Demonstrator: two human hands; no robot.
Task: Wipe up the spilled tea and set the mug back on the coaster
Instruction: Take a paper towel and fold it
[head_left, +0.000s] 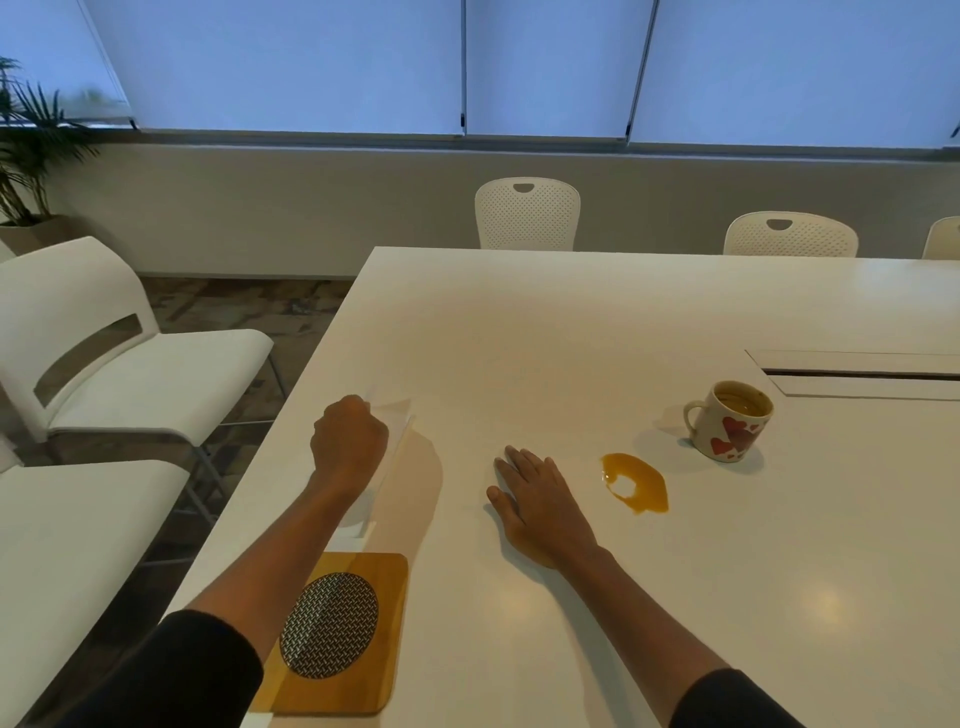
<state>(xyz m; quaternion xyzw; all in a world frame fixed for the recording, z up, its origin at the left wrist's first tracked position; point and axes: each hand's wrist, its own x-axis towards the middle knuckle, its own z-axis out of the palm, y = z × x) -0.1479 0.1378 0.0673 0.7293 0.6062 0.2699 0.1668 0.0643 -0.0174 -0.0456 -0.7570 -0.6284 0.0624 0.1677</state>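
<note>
A small amber puddle of spilled tea (636, 483) lies on the white table (597, 322). Behind it to the right stands a white mug (730, 427) with red hearts, upright, tea inside, handle to the left. A square wooden coaster (353, 636) with a metal mesh oval lies near the table's front left edge, partly under my left forearm. My left hand (349, 439) grips a white paper napkin (397, 423) and lifts its far end off the table. My right hand (537, 499) rests flat on the table, fingers straight, left of the puddle.
White chairs (104, 364) stand along the table's left side and more chairs (527, 213) at the far side. A cable slot (857, 373) is set into the table at the right. A potted plant (26, 156) stands in the far left corner.
</note>
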